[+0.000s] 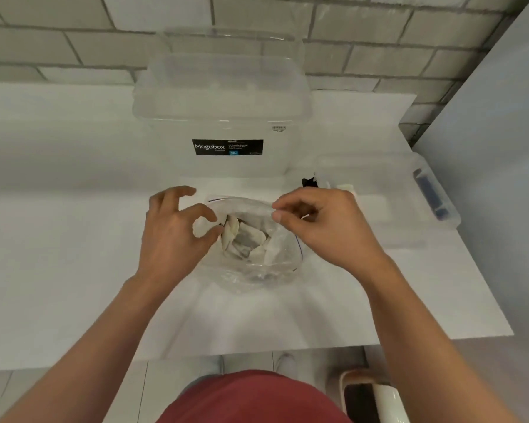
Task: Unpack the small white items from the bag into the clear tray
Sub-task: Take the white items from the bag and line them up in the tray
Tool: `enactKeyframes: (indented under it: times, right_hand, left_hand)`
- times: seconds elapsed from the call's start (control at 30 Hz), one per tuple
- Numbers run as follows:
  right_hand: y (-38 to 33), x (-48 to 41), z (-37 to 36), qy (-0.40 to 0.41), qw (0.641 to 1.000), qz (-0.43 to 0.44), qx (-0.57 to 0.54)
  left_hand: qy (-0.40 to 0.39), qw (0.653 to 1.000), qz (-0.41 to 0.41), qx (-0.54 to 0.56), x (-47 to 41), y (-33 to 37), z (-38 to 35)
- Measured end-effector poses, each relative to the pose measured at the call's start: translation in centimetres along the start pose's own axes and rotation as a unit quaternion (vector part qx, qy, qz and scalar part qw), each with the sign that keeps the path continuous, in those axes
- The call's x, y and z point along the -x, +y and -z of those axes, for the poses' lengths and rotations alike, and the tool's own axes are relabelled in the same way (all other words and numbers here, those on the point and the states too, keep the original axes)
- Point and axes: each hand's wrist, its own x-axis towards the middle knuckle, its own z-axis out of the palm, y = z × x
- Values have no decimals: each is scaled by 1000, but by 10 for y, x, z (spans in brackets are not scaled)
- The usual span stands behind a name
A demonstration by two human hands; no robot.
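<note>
A clear zip bag (258, 264) lies on the white table in front of me, its mouth held apart. Inside it sit several small white sachets (245, 239). My left hand (174, 233) pinches the bag's left rim between thumb and forefinger. My right hand (321, 224) pinches the right rim near the zip strip. The clear tray (379, 206) stands to the right of the bag, just behind my right hand, with a blue clip on its far end; a pale item shows inside it.
A tall clear Megabox storage box (223, 117) with a lid stands right behind the bag. The white table (58, 254) ends at a front edge near my body and at a right edge past the tray. A tiled wall runs behind.
</note>
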Motion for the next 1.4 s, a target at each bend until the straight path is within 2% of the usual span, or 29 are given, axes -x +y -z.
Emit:
enactKeyframes:
  times: [0.13, 0.2, 0.3, 0.53, 0.77, 0.97, 1.13, 1.3, 1.4]
  right_hand:
    - [-2, -13, -62, -116, 984, -27, 129]
    - [5, -21, -85, -128, 969, -59, 203]
    - [11, -27, -107, -117, 957, -102, 246]
    - [7, -32, -136, -43, 954, -171, 241]
    - [0, -29, -132, -33, 964, -201, 169]
    - [-9, -19, -111, -13, 973, -206, 100]
    - [-8, -10, -102, 28, 976, -209, 51]
    - [-6, -3, -88, 77, 984, -162, 10]
    - [-12, 4, -79, 112, 976, -156, -107]
  left_hand:
    - [-120, 992, 8, -40, 6, -17, -2]
    - [-183, 983, 25, -16, 7, -20, -2]
    - [-226, 973, 17, 50, 6, -20, -2]
    - [-251, 965, -1, 77, 6, -26, -2]
    - [-275, 955, -9, 113, 0, -36, 3]
    - [-266, 955, -30, 130, -2, -41, 3]
    - [-146, 973, -79, 161, 0, -37, 8]
    - [-52, 961, -104, 249, -4, -22, 26]
    - [-86, 940, -39, 328, -7, -7, 35]
